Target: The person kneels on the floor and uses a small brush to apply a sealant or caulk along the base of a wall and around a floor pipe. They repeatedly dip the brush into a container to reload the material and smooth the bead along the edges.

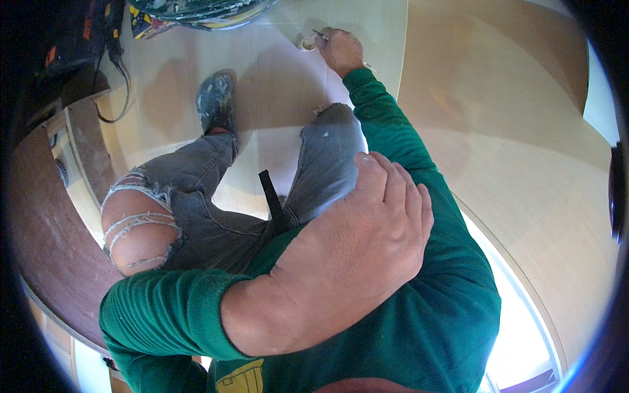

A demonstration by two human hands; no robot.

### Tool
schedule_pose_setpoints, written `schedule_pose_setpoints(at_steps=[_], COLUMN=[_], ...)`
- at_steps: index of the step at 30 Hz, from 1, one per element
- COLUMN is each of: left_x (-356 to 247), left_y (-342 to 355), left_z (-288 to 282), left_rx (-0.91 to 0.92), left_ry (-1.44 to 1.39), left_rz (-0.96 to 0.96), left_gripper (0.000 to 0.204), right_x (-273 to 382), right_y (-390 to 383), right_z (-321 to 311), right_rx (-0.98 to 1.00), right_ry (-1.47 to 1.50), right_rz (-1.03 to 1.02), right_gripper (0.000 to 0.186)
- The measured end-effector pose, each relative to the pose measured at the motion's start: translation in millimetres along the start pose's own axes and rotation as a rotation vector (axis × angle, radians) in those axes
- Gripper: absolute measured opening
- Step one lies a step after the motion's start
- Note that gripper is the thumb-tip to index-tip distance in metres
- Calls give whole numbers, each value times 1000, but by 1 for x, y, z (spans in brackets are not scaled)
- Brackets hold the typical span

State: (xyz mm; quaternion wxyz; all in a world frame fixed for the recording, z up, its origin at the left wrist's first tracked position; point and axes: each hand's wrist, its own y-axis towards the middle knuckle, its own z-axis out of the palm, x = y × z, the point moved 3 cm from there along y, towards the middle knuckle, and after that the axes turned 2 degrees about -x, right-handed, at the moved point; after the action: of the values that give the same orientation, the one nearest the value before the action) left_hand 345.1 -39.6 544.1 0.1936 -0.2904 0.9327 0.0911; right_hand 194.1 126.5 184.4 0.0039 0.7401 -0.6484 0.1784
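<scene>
Both hands are bare and well apart: the right hand [341, 52] is stretched out at the far end of its arm, near the top of the view, and the left hand [357, 226] is close up, crossed over in front of the body. A small pale ring [308, 44] sits on the pale floor [265, 98] just beside the right hand's fingertips. Those fingers are bent and drawn together, with a thin dark bit [319, 33] showing at their tips; it is too small to tell what it is, or whether the hand grips it or the ring.

The left hand hangs across the right sleeve [393, 124], back up, fingers side by side and slightly curled. Its palm is hidden, so I cannot tell whether it holds anything or touches the green sweater [452, 308].

Beyond the ring, at the top edge, stands a round container [203, 16] smeared with pale splashes. The left shoe [216, 101], dark and spattered, is on the floor below it. Grey jeans [223, 226] are torn open at the left knee. A black bag [72, 39] with orange marks lies at upper left, above a reddish-brown board [52, 223]. On the right spreads a broad pale wooden panel [511, 131].
</scene>
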Motion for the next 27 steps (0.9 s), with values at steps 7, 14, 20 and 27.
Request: schedule_pose_setpoints(at_steps=[7,14,20,27], left_x=[1,-1,-3,-2], left_y=[0,-2,-2,-1], left_z=[1,1,3,4], left_rx=[5,4,-19,-12], left_ry=[9,10,10,64], left_rz=[-6,-17,-56,-19], left_gripper=[41,40,39,41], right_x=[-2,-2,-4,-11], right_y=[2,-6,-31,-50], right_z=[1,-18,-94,-89], right_rx=[-10,-226,-610,-387], right_ry=[77,176,295,632], right_rz=[-3,-1,-175,52], right_gripper=[42,39,34,43])
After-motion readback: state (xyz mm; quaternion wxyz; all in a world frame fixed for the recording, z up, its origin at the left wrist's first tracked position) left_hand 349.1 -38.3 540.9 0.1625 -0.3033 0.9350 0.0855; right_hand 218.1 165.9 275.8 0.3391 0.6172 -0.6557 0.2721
